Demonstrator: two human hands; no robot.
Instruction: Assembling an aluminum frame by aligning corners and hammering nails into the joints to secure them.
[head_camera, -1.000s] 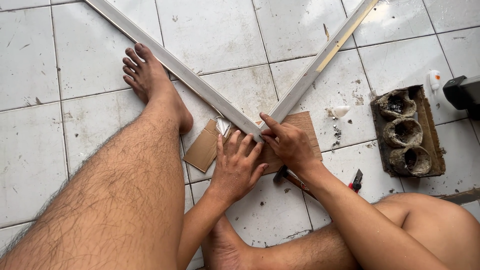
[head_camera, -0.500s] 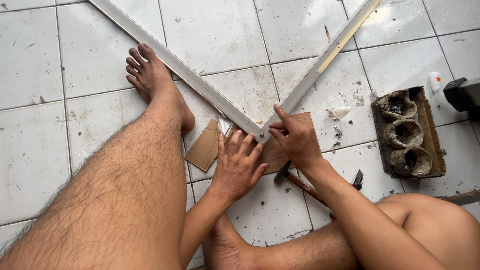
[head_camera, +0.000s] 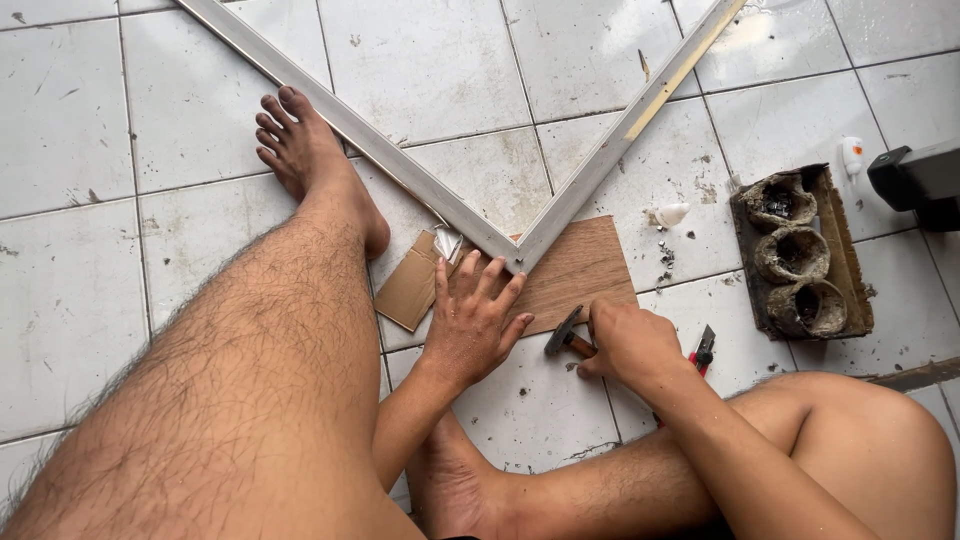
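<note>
Wooden strips (head_camera: 560, 215) meet at the corner, my left hand (head_camera: 478, 320) spread flat there, my right hand (head_camera: 628, 342) gripping the hammer (head_camera: 566, 337), nailing not yet begun.

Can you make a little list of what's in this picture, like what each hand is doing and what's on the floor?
place: white tiled floor, person sitting on it
left hand: flat, fingers spread, pressing on the brown board by the frame corner
right hand: closed around a hammer
frame: two pale strips meeting in a V on the board
cardboard: lies left of the left hand
tray: three grimy cups, to the right
pliers: red handles, beside the right hand
</note>
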